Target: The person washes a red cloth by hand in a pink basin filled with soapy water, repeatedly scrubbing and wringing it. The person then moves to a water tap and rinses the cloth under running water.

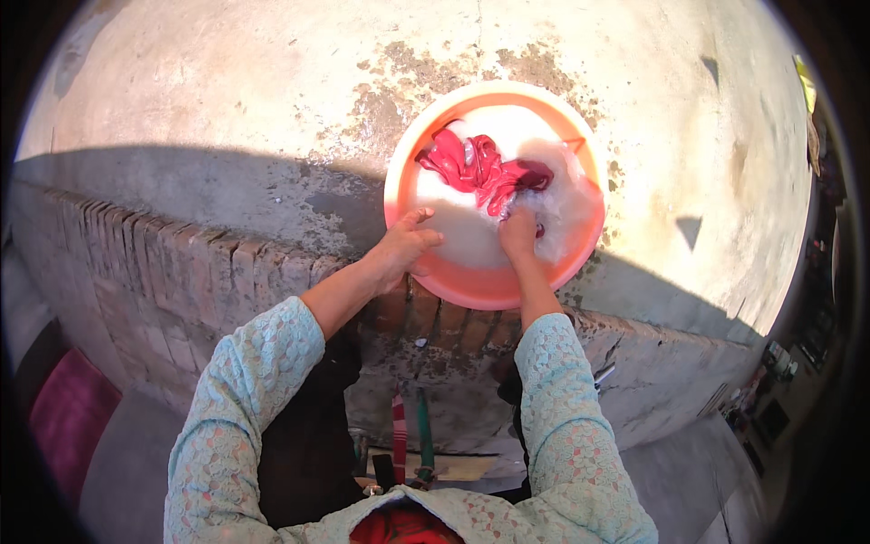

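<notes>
A round pink-orange basin point(399, 186) holds cloudy, soapy water. Bunched red cloth point(485, 172) lies partly above the water, wet and twisted, with a darker end toward the right. My right hand point(518, 231) is inside the basin, closed on the near end of the red cloth; its fingertips are hidden by the hand and the water. At the basin's left near rim, my left hand point(405, 247) is open with fingers apart, and nothing is in it. Whether it touches the rim, I cannot tell.
The basin stands on a concrete ledge point(245, 181) with a brick edge point(208, 258) on my side. Wet patches point(403, 82) mark the concrete around it. Shade covers the near part. A lower grey floor point(675, 462) lies below the ledge, with a magenta surface point(74, 417) at the far left.
</notes>
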Demonstrator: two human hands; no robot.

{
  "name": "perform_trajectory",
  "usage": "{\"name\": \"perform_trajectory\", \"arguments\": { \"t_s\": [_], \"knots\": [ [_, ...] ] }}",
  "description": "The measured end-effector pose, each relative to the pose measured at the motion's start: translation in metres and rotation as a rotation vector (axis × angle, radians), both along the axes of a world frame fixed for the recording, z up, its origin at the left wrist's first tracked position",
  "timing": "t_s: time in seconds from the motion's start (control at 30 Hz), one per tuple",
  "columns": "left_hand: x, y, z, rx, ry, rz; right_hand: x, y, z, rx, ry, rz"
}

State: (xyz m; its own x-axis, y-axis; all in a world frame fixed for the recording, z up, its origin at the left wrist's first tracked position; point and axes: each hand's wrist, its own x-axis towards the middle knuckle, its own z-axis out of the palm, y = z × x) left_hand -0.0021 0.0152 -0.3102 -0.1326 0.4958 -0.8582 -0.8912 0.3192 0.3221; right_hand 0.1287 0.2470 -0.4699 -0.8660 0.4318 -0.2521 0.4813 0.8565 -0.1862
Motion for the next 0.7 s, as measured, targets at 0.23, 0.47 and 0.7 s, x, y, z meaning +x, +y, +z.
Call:
{"name": "perform_trajectory", "arguments": {
  "t_s": [0.23, 0.47, 0.7],
  "knots": [
    [0.005, 0.027, 0.006, -0.056, -0.139, 0.158, -0.043, -0.039, 0.156, -1.068, 0.114, -0.577],
    [-0.003, 0.051, 0.012, 0.218, -0.128, 0.518, -0.035, -0.097, 0.249, -0.876, 0.542, -0.063],
    [0.017, 0.05, 0.039, 0.31, -0.011, 0.539, -0.062, -0.052, 0.186, -1.251, 0.818, -0.847]
  ]
}}
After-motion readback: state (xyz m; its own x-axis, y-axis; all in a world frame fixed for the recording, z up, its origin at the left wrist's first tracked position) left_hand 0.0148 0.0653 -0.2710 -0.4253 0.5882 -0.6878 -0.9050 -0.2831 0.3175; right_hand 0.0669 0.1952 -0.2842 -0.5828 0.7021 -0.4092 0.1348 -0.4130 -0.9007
